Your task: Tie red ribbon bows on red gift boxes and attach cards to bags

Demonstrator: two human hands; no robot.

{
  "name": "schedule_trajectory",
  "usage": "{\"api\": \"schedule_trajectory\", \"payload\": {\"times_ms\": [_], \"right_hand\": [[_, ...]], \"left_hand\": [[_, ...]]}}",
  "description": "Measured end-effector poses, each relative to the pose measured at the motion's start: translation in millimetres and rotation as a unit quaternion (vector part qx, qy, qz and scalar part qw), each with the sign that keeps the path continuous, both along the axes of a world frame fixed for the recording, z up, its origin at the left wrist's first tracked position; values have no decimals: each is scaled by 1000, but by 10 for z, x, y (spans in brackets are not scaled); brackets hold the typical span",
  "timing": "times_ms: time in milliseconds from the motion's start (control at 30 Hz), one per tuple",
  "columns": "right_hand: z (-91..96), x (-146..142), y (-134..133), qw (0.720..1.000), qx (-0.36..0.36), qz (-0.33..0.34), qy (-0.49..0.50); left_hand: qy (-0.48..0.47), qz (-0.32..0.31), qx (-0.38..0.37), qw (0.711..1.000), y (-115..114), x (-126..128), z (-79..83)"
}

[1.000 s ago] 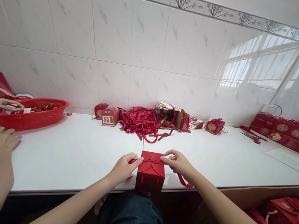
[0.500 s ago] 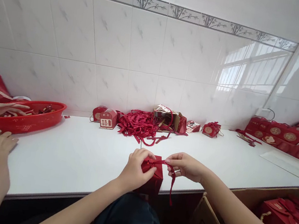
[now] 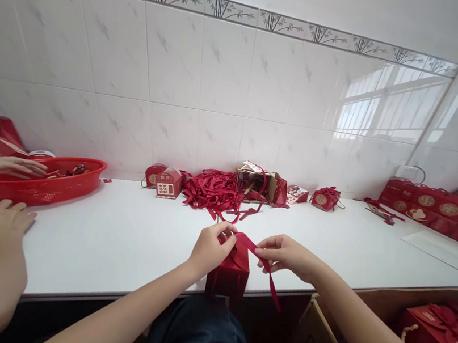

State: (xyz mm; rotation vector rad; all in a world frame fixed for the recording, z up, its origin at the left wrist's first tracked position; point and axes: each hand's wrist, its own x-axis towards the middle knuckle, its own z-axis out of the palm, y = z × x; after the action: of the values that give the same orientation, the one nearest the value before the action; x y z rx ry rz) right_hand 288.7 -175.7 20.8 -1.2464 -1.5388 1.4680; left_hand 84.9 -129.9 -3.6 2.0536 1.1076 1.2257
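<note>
A small red gift box [image 3: 226, 279] stands at the front edge of the white table, its top facing me. A red ribbon [image 3: 248, 243] runs over the top of the box. My left hand [image 3: 213, 249] is closed at the top left of the box, thumb and forefinger pinching the ribbon there; the fingertips are partly hidden. To the right of the box, my right hand [image 3: 287, 256] pinches the same ribbon between thumb and fingers. A loose ribbon end hangs below that hand, past the table edge.
Behind the box lie a heap of red ribbons [image 3: 213, 189] and an open box [image 3: 259, 186]. Small red boxes [image 3: 168, 184] line the wall. At left, a co-worker's hands [image 3: 6, 224] are by a red basket [image 3: 58, 186]. A cardboard carton [image 3: 324, 340] with red boxes stands at lower right.
My left hand has shifted slightly up toward the back of the box top. The ribbon slants more downward to my right hand, and its loose end has swung right. The co-worker's hands moved slightly right.
</note>
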Motion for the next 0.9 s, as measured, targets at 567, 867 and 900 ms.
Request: {"api": "schedule_trajectory", "payload": {"times_ms": [567,867,900], "right_hand": [[-417,-660,272,969,165,-152,99],[-467,-602,317,966,239,-65,70],[-465,-588,321,968,236,-51,71]], "left_hand": [[-96,-8,-65,993,52,-146,14],[28,-27,-156,987,186,-348,-294],[35,-36,-172,984,184,-363,-304]]}}
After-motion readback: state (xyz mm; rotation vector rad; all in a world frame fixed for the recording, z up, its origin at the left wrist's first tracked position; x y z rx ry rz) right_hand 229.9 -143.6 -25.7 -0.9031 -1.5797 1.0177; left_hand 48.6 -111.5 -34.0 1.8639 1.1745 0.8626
